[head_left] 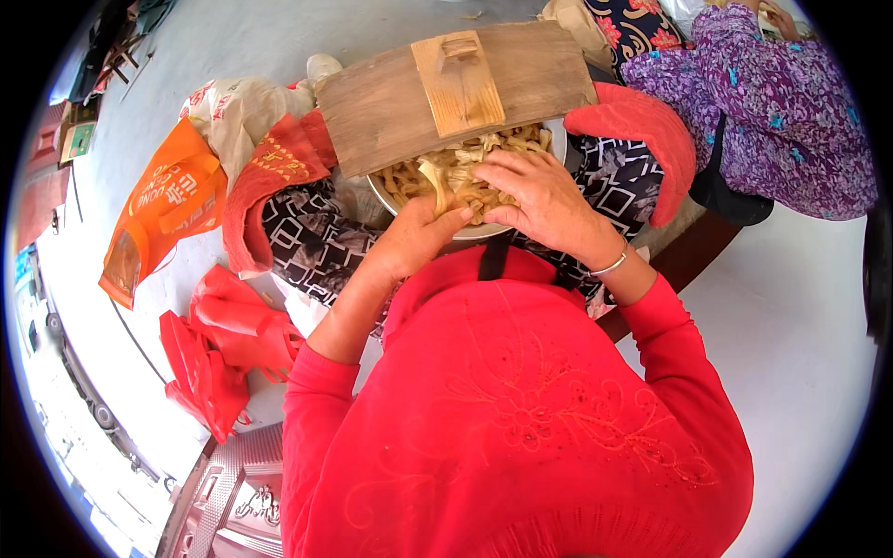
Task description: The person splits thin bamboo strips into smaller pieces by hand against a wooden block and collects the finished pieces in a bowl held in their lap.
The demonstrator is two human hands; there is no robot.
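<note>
A metal basin (379, 193) sits between my knees, heaped with yellow-brown, limp strips (398, 179) that look like some plant food; I cannot tell the exact kind. At the near left side of the heap, my left hand (420, 238) is closed, and a pale yellow strip (435, 182) stands up from its fingers. My right hand (549, 200) lies over the right part of the heap, its fingers stretched out and its thumb apart, touching the strips. Its fingertips are partly lost among them. A wooden board (372, 107) with a lighter wood piece (456, 86) fixed on it covers the basin's far side.
Red cloths (633, 130) drape over my patterned trousers on both sides. An orange bag (167, 209), a white plastic bag (244, 116) and red bags (228, 330) lie to the left. Another person in purple flowered clothes (753, 102) sits at the far right.
</note>
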